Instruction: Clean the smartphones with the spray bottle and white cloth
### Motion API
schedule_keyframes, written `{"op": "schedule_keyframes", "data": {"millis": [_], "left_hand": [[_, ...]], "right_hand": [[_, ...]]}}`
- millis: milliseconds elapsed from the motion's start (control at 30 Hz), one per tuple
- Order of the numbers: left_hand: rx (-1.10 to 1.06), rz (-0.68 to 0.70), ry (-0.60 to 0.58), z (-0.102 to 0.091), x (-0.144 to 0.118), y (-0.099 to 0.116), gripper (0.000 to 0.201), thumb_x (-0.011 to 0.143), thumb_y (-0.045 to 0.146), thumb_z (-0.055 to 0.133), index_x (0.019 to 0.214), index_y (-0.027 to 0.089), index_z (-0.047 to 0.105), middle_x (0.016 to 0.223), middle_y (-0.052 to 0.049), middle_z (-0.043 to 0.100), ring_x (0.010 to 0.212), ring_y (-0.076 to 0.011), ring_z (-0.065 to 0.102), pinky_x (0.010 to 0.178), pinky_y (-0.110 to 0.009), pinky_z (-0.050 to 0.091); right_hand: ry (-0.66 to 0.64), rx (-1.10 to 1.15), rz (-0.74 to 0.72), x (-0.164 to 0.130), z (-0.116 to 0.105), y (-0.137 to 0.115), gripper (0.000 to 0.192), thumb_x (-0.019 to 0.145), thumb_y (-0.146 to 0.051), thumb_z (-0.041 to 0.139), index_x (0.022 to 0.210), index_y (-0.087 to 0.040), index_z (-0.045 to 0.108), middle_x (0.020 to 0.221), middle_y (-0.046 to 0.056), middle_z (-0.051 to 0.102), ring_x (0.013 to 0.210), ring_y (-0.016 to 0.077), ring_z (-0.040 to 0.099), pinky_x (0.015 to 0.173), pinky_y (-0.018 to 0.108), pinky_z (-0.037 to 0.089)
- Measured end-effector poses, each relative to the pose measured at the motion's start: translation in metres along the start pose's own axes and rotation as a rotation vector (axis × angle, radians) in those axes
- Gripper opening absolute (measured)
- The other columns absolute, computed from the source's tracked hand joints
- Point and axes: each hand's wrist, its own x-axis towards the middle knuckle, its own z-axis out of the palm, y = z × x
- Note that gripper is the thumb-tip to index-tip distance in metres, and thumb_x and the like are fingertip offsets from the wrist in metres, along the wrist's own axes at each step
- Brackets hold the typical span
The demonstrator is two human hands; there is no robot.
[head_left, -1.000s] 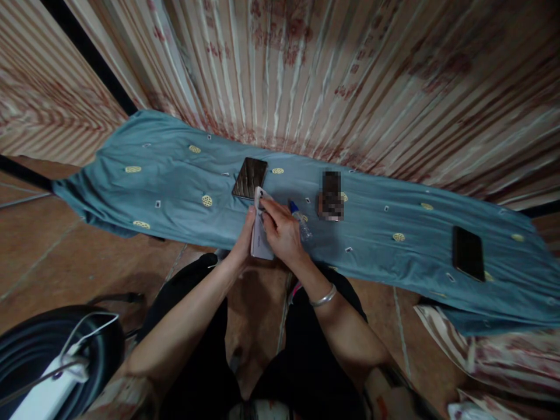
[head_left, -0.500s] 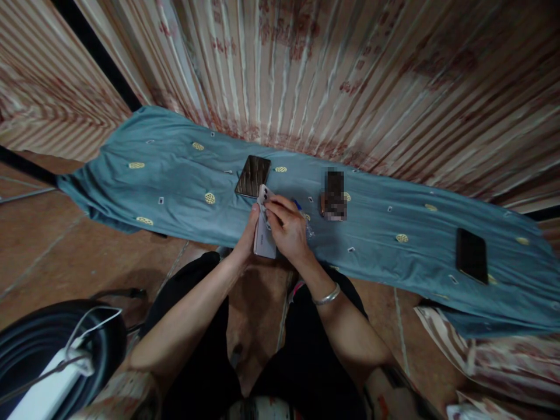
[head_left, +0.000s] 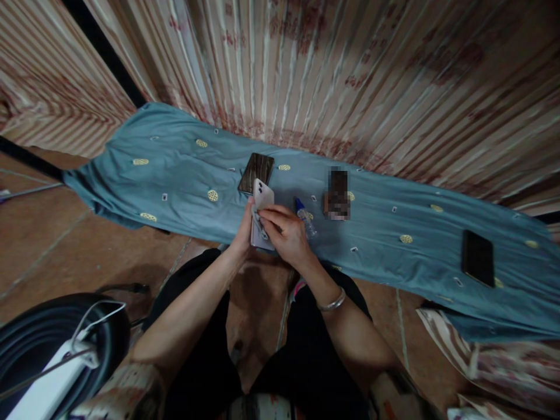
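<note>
My left hand (head_left: 243, 232) is wrapped around the left edge of a pale lilac smartphone (head_left: 265, 195), whose camera side faces up. On the phone's back, the closed fingers of my right hand (head_left: 286, 233) pinch a small crumpled greyish cloth (head_left: 261, 232), mostly hidden under them. Just right of that hand, a small clear bottle with a blue cap (head_left: 307, 220) lies on the blue-green cloth cover (head_left: 184, 192). Beyond the held phone, a dark phone or tablet with a shiny surface (head_left: 258, 169) lies flat.
A pixelated item (head_left: 338, 192) sits right of the bottle. Another black phone (head_left: 478, 258) lies toward the cover's right end. Pleated curtains (head_left: 297, 76) hang behind. On the floor at lower left are a black coiled hose (head_left: 26, 332) and a white power strip (head_left: 44, 379).
My right hand has slid down the phone's back from near the cameras to its lower half, taking the cloth along. More of the bottle shows now. The view has shifted slightly.
</note>
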Motion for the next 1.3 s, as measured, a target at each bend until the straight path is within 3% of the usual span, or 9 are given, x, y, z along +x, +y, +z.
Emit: {"op": "schedule_keyframes", "data": {"millis": [167, 267, 400, 533, 667, 833, 1067, 1300], "left_hand": [[-0.006, 0.004, 0.000, 0.001, 0.000, -0.008, 0.036, 0.103, 0.026, 0.037, 0.112, 0.013, 0.069, 0.084, -0.002, 0.075, 0.120, -0.0155, 0.064, 0.105, -0.022, 0.048], [-0.034, 0.007, -0.015, 0.001, 0.001, -0.011, 0.033, 0.102, 0.024, 0.040, 0.110, 0.011, 0.070, 0.087, -0.003, 0.074, 0.115, -0.0140, 0.066, 0.103, -0.021, 0.048], [-0.028, -0.009, -0.072, -0.001, 0.004, -0.008, 0.039, 0.102, 0.033, 0.040, 0.103, 0.009, 0.071, 0.083, -0.005, 0.074, 0.111, -0.0165, 0.067, 0.103, -0.025, 0.049], [-0.022, -0.041, -0.115, -0.005, 0.007, -0.004, 0.048, 0.102, 0.041, 0.037, 0.107, 0.008, 0.071, 0.084, -0.007, 0.075, 0.107, -0.0205, 0.069, 0.103, -0.029, 0.051], [0.031, -0.067, -0.084, -0.005, 0.006, 0.000, 0.047, 0.100, 0.047, 0.041, 0.110, 0.013, 0.071, 0.073, -0.003, 0.071, 0.099, -0.0208, 0.071, 0.094, -0.027, 0.055], [0.178, -0.082, -0.004, -0.004, 0.002, 0.006, 0.056, 0.099, 0.056, 0.037, 0.102, 0.012, 0.071, 0.069, -0.005, 0.069, 0.080, -0.0187, 0.071, 0.078, -0.027, 0.058], [0.252, 0.087, -0.085, -0.010, 0.008, 0.012, 0.062, 0.098, 0.059, 0.028, 0.098, 0.012, 0.069, 0.067, -0.006, 0.068, 0.073, -0.0189, 0.070, 0.058, -0.024, 0.051], [0.219, 0.080, -0.090, -0.014, 0.015, 0.008, 0.066, 0.088, 0.072, 0.042, 0.100, 0.013, 0.069, 0.071, -0.007, 0.069, 0.067, -0.0184, 0.066, 0.056, -0.025, 0.051]], "right_hand": [[0.060, 0.011, 0.068, 0.000, -0.003, 0.002, 0.025, 0.093, -0.021, 0.056, 0.113, -0.026, 0.069, 0.113, 0.004, 0.074, 0.108, 0.0186, 0.068, 0.100, 0.034, 0.054], [0.077, 0.012, 0.065, 0.000, -0.006, 0.002, 0.019, 0.092, -0.021, 0.056, 0.102, -0.024, 0.072, 0.107, 0.004, 0.075, 0.103, 0.0184, 0.069, 0.096, 0.033, 0.055], [0.034, 0.030, 0.040, -0.003, -0.007, -0.006, 0.016, 0.092, -0.021, 0.057, 0.095, -0.025, 0.073, 0.103, 0.004, 0.076, 0.100, 0.0176, 0.070, 0.095, 0.032, 0.056], [-0.028, 0.117, 0.034, -0.009, -0.009, -0.019, 0.014, 0.092, -0.023, 0.060, 0.097, -0.026, 0.073, 0.104, 0.004, 0.076, 0.101, 0.0173, 0.070, 0.095, 0.033, 0.056], [-0.058, 0.167, 0.005, -0.013, -0.011, -0.026, 0.013, 0.092, -0.026, 0.062, 0.099, -0.025, 0.073, 0.105, 0.004, 0.075, 0.102, 0.0166, 0.070, 0.099, 0.033, 0.054], [-0.103, 0.176, 0.016, -0.017, -0.014, -0.024, 0.012, 0.090, -0.025, 0.065, 0.100, -0.024, 0.072, 0.106, 0.005, 0.074, 0.104, 0.0170, 0.069, 0.097, 0.032, 0.054], [-0.179, 0.119, 0.054, -0.021, -0.018, -0.007, 0.011, 0.088, -0.021, 0.067, 0.098, -0.023, 0.071, 0.107, 0.007, 0.074, 0.104, 0.0194, 0.068, 0.094, 0.034, 0.055], [-0.149, 0.045, 0.003, -0.023, -0.018, -0.008, 0.010, 0.089, -0.021, 0.065, 0.098, -0.022, 0.070, 0.105, 0.007, 0.074, 0.102, 0.0203, 0.068, 0.094, 0.035, 0.055]]}}
